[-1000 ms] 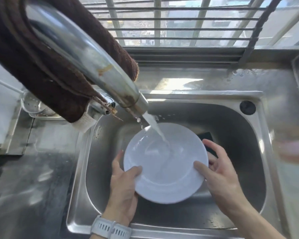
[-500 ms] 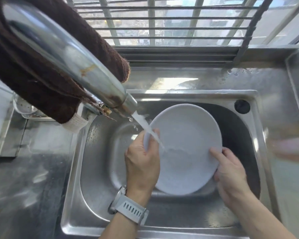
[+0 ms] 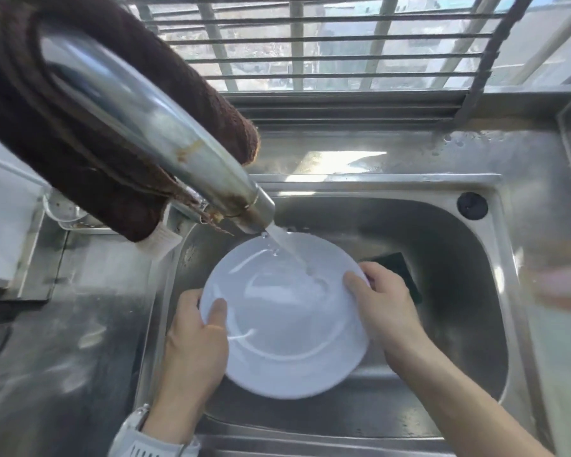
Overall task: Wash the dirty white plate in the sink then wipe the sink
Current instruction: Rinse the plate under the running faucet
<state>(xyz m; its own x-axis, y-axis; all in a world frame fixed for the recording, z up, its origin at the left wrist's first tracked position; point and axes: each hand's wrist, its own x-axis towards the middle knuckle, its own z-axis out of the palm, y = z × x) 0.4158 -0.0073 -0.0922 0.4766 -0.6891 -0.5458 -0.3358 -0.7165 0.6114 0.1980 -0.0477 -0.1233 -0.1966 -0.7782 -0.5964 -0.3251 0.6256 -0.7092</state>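
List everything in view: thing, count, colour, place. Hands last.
plate: one, white, held over the sink under the running water
sink: one, steel, centre
faucet: one, steel, upper left, water running
towel: one, dark brown, draped over the faucet
sponge: one, black, in the sink behind the right hand
plug: one, black, sink's far right corner
window bars: several, grey, top
watch: one, grey strap, left wrist
left hand: grips the plate's left rim
right hand: grips the plate's right rim
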